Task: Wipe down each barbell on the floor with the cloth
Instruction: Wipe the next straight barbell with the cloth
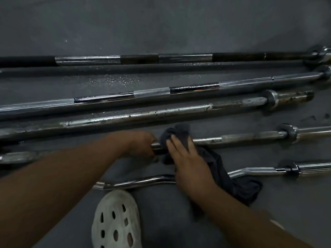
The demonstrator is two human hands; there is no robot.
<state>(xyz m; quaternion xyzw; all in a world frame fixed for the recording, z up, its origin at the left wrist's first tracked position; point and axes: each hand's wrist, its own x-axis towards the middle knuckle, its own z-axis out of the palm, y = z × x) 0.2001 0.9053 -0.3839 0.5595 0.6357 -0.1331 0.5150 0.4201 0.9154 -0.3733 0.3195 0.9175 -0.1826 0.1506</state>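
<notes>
Several steel barbells lie side by side on the dark grey floor. My left hand (141,144) grips the shaft of the fourth barbell (241,138) from the back. Just to its right, my right hand (186,158) presses a dark grey cloth (179,133) onto the same shaft, fingers straight over the fabric. The cloth wraps over the bar, and its loose end trails down to the right across the curl bar (136,182) lying nearest me.
Behind the held bar lie a rust-spotted barbell (161,114), a chrome knurled barbell (152,93) and a dark-banded barbell (139,59). Wet droplets shine on the floor (107,79) between them. My white perforated clog (116,221) stands just below the curl bar.
</notes>
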